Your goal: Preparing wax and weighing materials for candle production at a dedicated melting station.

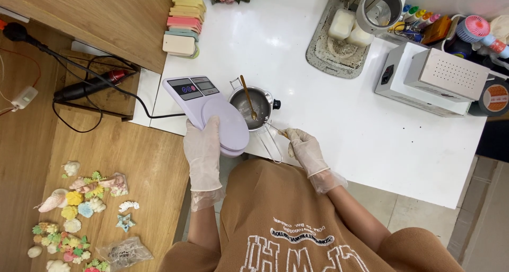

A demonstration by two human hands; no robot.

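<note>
My left hand (203, 147), in a clear glove, grips the near edge of a lilac kitchen scale (207, 105) that overhangs the front of the white table (339, 129). Right beside the scale stands a small metal pitcher (254, 110) with a gold spoon (248, 96) leaning in it. The pitcher's wire handle (270, 145) points toward me. My gloved right hand (306, 147) rests at the table edge next to that handle, pinching a thin stick (278, 130) between its fingers.
A grey mat (328, 57) at the back holds white wax blocks and a metal kettle (380, 7). A white box appliance (432, 78) sits right. Coloured slabs (183, 25) are stacked back left. A wooden bench (122, 160) at left carries small coloured figures and a black cabled tool (87, 86).
</note>
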